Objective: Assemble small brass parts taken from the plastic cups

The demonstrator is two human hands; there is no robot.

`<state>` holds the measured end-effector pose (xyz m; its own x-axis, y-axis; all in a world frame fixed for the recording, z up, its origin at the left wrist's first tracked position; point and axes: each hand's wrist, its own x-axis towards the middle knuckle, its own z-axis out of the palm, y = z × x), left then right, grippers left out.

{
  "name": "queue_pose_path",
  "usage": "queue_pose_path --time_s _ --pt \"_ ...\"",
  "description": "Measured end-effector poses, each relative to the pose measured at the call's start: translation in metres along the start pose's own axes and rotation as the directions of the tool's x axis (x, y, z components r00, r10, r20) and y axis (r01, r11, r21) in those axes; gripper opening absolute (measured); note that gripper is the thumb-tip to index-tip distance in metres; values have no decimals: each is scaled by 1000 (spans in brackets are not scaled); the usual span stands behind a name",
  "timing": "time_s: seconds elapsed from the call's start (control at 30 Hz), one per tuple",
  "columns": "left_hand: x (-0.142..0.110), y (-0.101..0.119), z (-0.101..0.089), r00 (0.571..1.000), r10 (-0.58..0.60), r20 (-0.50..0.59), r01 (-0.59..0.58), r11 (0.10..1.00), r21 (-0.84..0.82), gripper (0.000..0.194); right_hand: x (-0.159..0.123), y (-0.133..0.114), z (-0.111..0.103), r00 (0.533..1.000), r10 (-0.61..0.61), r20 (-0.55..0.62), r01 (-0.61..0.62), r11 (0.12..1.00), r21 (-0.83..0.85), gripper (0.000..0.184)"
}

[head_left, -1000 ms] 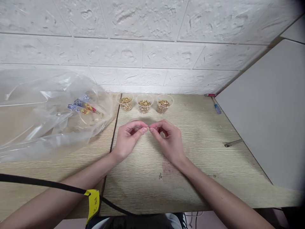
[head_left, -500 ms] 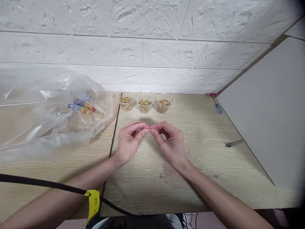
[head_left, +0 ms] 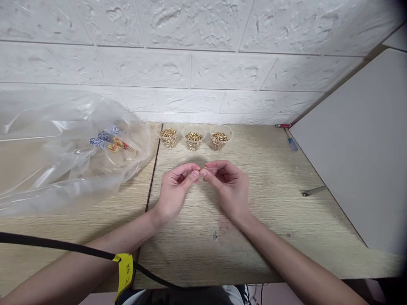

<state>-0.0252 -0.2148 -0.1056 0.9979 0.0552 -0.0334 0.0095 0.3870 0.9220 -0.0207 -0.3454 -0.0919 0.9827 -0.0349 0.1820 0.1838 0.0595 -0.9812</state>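
Note:
My left hand [head_left: 175,188] and my right hand [head_left: 228,185] meet over the middle of the wooden table [head_left: 273,220], fingertips pinched together on a tiny brass-coloured piece [head_left: 200,170] held between them. What kind of piece it is stays too small to make out. Behind the hands, near the wall, three clear plastic cups stand in a row: the left cup [head_left: 168,135], the middle cup [head_left: 193,137] and the right cup [head_left: 220,137], each filled with small brass-coloured parts. A small metal screw [head_left: 215,235] lies on the table below my hands.
A large crumpled clear plastic bag [head_left: 66,148] with printed packets inside covers the left of the table. A blue and red pen-like tool [head_left: 290,140] lies by a grey panel [head_left: 359,144] at the right. A small metal strip [head_left: 313,191] lies near it. A black strap with a yellow tag [head_left: 124,273] crosses the bottom left.
Both hands have stayed together, shifting slightly right and turning the tiny piece between the fingertips. Nothing else on the table has moved.

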Motion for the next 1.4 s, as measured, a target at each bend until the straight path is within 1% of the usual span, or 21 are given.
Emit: queue_pose_path --time_s 0.2,0.3,0.37,0.43,0.53,0.63,0.73,0.87,0.93,1.03,1.1,1.17,1.23,1.3,1.4 --pt "3 0 -4 999 38 39 -39 999 37 23 3 -3 -3 996 13 92 -6 997 -75 27" --pt "4 0 -6 998 56 41 -59 995 79 21 4 -3 -6 987 -65 146 89 982 -168 23" --pt "5 1 -7 995 89 45 -95 987 131 18 5 -4 -8 974 -143 176 187 946 -264 20" --pt "5 3 -8 987 144 65 -155 963 221 13 6 -6 -9 959 -199 202 260 900 -350 21" --pt "5 7 -10 969 228 101 -249 902 353 9 6 -9 -10 951 -216 223 293 862 -414 24" --pt "5 9 -11 943 307 130 -332 836 436 8 4 -11 -9 959 -181 216 259 870 -420 27" --pt "4 11 -11 912 378 157 -404 774 487 6 1 -9 -6 978 -120 170 178 906 -384 30" --pt "2 12 -11 888 427 169 -448 722 527 7 -2 -7 -2 994 -17 107 45 962 -269 34" --pt "2 12 -10 880 443 171 -460 707 537 7 -3 -7 -1 995 -4 97 27 972 -233 33" --pt "2 11 -10 883 441 160 -454 717 529 5 -3 -7 -3 994 -68 90 90 959 -270 29" --pt "3 9 -10 897 419 141 -428 745 512 5 -2 -7 -4 987 -126 101 152 934 -324 25" --pt "3 8 -11 914 388 118 -394 778 490 5 -2 -7 -5 981 -151 122 185 916 -355 24" --pt "3 6 -12 929 358 96 -360 809 465 6 -1 -7 -6 981 -143 134 182 917 -355 24" --pt "3 5 -12 937 338 88 -341 828 445 6 -1 -7 -5 984 -114 135 154 928 -340 25" --pt "3 5 -14 931 348 112 -361 830 425 6 -1 -8 -5 990 -51 129 85 957 -277 26"
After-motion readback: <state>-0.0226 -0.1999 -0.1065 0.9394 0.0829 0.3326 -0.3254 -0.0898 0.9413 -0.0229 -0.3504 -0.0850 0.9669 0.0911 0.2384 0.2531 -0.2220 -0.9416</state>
